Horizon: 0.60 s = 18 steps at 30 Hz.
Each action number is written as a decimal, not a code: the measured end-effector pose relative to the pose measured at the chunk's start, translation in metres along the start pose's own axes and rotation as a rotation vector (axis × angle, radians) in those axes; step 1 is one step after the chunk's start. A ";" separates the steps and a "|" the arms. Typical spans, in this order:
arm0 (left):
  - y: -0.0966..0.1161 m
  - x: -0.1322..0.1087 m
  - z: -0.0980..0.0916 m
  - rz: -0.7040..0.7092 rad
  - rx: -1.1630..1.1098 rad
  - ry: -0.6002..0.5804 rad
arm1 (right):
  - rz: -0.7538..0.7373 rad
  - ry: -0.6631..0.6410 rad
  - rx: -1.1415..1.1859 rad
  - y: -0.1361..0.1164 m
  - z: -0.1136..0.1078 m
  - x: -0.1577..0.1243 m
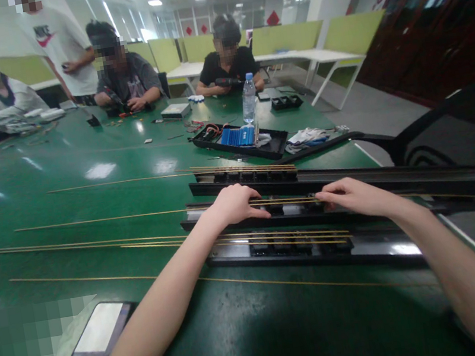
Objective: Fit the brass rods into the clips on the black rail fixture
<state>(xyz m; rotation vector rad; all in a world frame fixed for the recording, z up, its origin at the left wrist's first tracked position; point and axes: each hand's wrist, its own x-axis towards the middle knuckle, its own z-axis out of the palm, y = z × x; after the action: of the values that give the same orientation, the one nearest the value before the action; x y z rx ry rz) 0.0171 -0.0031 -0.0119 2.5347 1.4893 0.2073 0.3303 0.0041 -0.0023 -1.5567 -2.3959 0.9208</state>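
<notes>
Green table [252,326], golden rods [288,199] between my hands.
Left hand [237,204] is arching half-open, right hand [348,196] is pinching; holds unclear; steadying seems wise.

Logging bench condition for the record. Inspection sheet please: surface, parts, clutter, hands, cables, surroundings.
Surface: green table, glossy, light reflections.
Job's things: three long dark channels with black blocks; thin brass-coloured rods run along them.
Clutter: black tray holding a blue item; bottle near it; flat device lower left.
Hands: left hand at middle channel, thumb and fingers apart; right hand, fingertips at its rods, grip unclear.
Cables: reddish wires in tray.
Surroundings: people across the table; green partitions behind.
</notes>
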 end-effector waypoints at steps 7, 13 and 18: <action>0.001 -0.001 -0.002 -0.004 -0.005 -0.004 | -0.027 -0.007 0.025 0.001 -0.001 0.000; 0.000 -0.001 0.000 0.020 0.005 0.013 | -0.047 0.009 0.010 0.001 -0.001 -0.002; -0.001 0.000 0.002 0.015 0.001 0.003 | -0.063 -0.011 0.027 0.007 -0.002 -0.002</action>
<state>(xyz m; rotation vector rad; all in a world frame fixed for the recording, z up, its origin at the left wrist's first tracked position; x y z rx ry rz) 0.0165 -0.0030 -0.0138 2.5478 1.4723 0.2134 0.3373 0.0049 -0.0038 -1.4621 -2.4141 0.9479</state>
